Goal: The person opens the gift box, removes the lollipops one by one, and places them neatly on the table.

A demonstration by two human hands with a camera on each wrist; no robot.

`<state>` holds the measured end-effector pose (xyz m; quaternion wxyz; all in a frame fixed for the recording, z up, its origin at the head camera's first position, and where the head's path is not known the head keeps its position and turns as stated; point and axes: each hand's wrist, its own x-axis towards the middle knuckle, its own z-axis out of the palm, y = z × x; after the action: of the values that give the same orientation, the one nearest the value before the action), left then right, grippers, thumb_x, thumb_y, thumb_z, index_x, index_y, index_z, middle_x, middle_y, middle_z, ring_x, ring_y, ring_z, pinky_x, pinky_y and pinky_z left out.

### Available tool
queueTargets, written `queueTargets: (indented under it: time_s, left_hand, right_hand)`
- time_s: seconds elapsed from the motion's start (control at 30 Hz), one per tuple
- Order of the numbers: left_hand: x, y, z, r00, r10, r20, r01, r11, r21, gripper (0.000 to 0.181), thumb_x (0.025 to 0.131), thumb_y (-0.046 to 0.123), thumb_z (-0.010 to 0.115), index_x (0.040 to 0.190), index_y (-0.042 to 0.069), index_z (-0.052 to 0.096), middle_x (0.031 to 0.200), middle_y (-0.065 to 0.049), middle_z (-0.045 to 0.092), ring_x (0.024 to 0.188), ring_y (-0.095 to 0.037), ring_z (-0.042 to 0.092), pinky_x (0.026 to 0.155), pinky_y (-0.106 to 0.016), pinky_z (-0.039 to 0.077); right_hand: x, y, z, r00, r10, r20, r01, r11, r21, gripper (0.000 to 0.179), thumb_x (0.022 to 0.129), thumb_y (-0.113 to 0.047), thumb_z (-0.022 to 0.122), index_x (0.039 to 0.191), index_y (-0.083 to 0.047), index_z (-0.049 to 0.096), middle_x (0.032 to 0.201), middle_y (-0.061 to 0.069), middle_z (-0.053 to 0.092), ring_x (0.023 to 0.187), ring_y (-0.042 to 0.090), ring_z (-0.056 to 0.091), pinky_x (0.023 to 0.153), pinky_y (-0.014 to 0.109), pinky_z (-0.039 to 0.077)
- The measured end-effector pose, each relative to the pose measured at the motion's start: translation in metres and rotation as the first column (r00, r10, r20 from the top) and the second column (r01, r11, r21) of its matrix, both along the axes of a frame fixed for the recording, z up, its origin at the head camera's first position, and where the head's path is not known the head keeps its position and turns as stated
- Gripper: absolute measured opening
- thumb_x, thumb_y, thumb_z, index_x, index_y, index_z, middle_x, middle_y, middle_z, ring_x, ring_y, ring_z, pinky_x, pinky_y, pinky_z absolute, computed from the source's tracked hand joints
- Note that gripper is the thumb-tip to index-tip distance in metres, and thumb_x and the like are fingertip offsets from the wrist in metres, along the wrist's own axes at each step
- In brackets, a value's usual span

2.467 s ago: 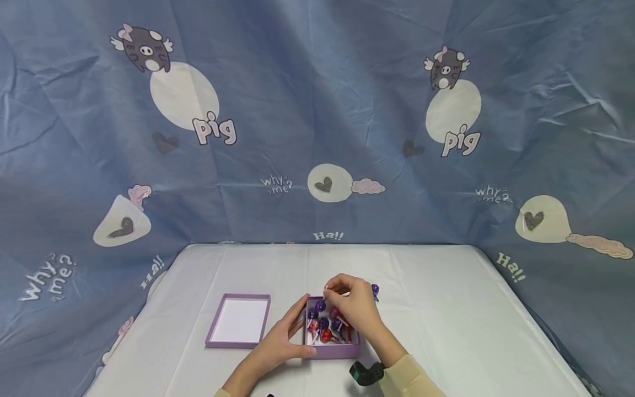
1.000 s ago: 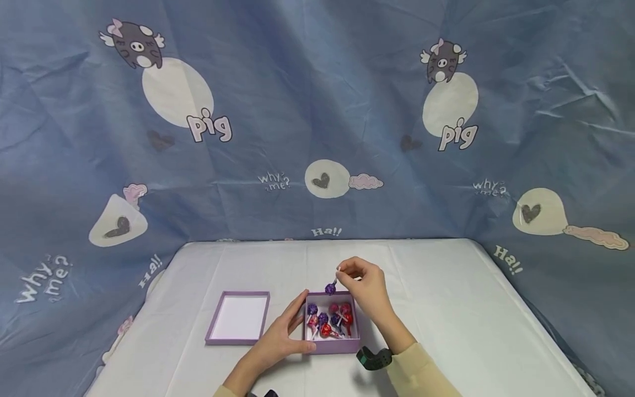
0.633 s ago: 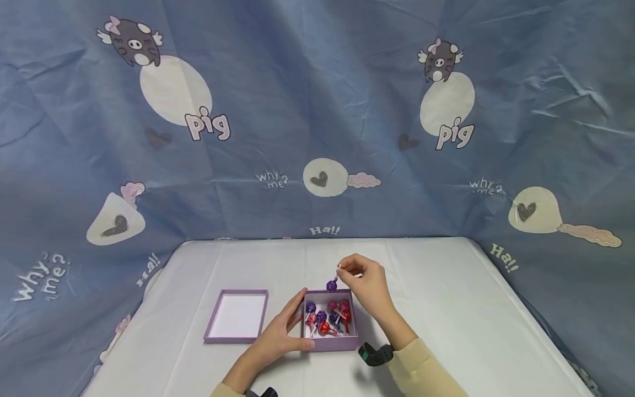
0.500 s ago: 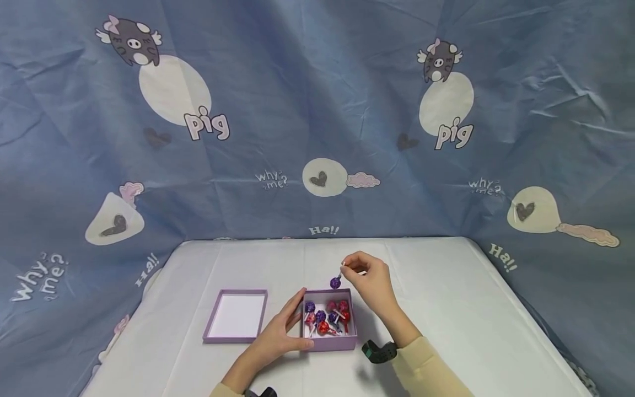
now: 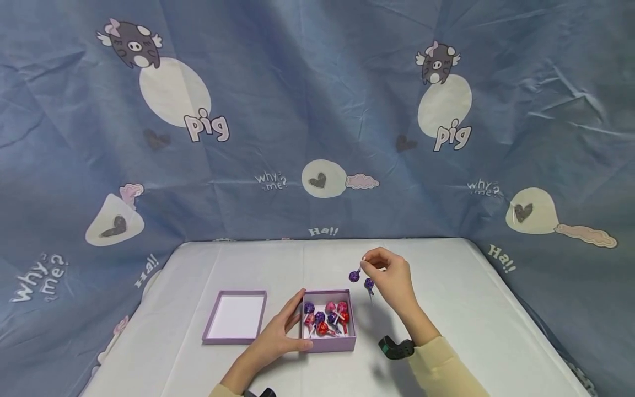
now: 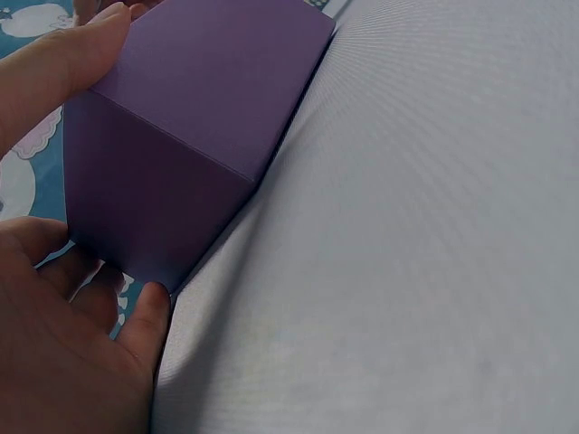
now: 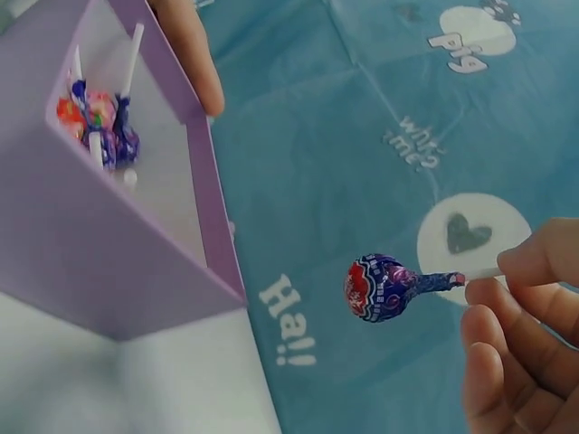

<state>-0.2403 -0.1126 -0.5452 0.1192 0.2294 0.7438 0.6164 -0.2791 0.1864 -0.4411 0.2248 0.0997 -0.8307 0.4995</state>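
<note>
My right hand (image 5: 392, 278) pinches the white stick of a purple-wrapped lollipop (image 5: 354, 275) between thumb and fingertips, its round head hanging off to the left. In the right wrist view the wrapper of that lollipop (image 7: 380, 287) is purple with a red patch. Another purple lollipop (image 5: 369, 284) lies on the table just behind the hand. My left hand (image 5: 278, 333) holds the open purple box (image 5: 331, 345) by its left side, thumb at the front wall. Inside the box sit several red, pink and purple lollipops (image 5: 322, 328).
A shallow purple lid (image 5: 235, 316) with a white inside lies left of the box. Both stand on a white-covered table (image 5: 466, 309). Behind the table hangs a blue printed cloth (image 5: 278, 82). A dark band (image 5: 396, 348) is on the right wrist.
The right hand has lifted the purple lollipop out of the box and carried it to the right, past the box's back right corner. The left hand stays on the box.
</note>
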Motion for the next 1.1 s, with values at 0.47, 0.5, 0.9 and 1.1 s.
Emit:
queueTargets:
  time_s: [0.47,0.5,0.9,1.1]
  left_hand:
    - [-0.002,-0.001,-0.001,1.0,-0.015,-0.028,0.015,1.0,0.008,0.112,0.077,0.019,0.089,0.161,0.035,0.016,0.169,-0.005,0.006,0.152,-0.021,0.011,0.12,-0.032,0.026]
    - [-0.002,-0.001,0.0,1.0,-0.017,-0.024,0.017,1.0,0.008,0.112,0.077,0.019,0.089,0.161,0.036,0.016,0.169,-0.005,0.006,0.152,-0.019,0.011,0.12,-0.031,0.026]
    - [-0.001,-0.001,0.001,1.0,-0.015,-0.014,0.015,1.0,0.002,0.112,0.078,0.018,0.089,0.161,0.038,0.016,0.169,-0.003,0.006,0.152,-0.017,0.011,0.12,-0.029,0.026]
    - [0.0,-0.001,0.0,1.0,-0.015,-0.008,0.015,1.0,0.001,0.112,0.078,0.019,0.089,0.161,0.038,0.016,0.169,-0.001,0.006,0.152,-0.018,0.011,0.119,-0.029,0.026]
  right_hand:
    - [-0.003,0.029,-0.011,0.991,-0.128,-0.034,0.13,0.99,0.061,0.008,0.087,-0.015,0.078,0.086,-0.019,0.072,0.079,-0.008,0.07,0.074,0.011,0.064,0.066,0.03,0.055]
    - [-0.003,0.031,-0.013,0.99,-0.138,-0.026,0.14,0.988,0.063,0.007,0.088,-0.015,0.078,0.087,-0.019,0.072,0.079,-0.008,0.07,0.074,0.011,0.064,0.066,0.029,0.055]
    - [-0.01,0.048,-0.028,0.98,-0.185,0.072,0.187,0.982,-0.013,0.006,0.088,-0.015,0.078,0.088,-0.016,0.072,0.08,-0.002,0.071,0.072,0.016,0.066,0.057,0.025,0.053]
    - [-0.012,0.05,-0.034,0.976,-0.197,0.096,0.2,0.98,-0.016,0.006,0.088,-0.015,0.078,0.088,-0.015,0.073,0.079,0.0,0.071,0.072,0.016,0.066,0.057,0.024,0.052]
